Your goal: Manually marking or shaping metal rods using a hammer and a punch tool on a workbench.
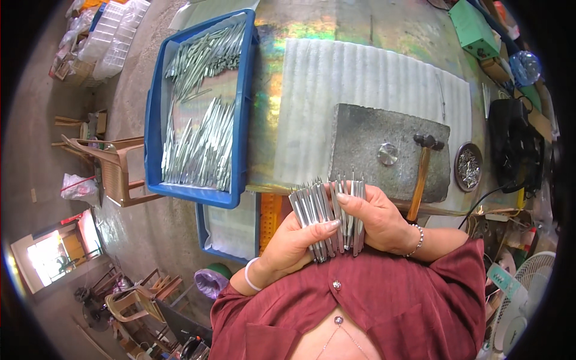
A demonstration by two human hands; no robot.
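In front of my chest, my left hand (288, 241) is closed round a bunch of slim silver metal rods (311, 207) with thin pointed tips facing away from me. Close beside it, my right hand (384, 219) grips a second bunch of the same rods (354, 225), its thumb laid across them. The two bunches nearly touch, and their lower ends come near my shirt. Left of my hands, a blue tray (241, 114) holds many more such rods (201, 147) in two heaps. I cannot tell exactly what kind of tool the rods are.
Beyond my hands, a grey stone block (360, 126) carries a round metal disc (387, 153) and a hammer (421, 174). A dark dish (461, 151) of small metal pieces stands to its right. White foam sheeting (312, 78) lies underneath. Another blue tray (201, 231) sits lower left.
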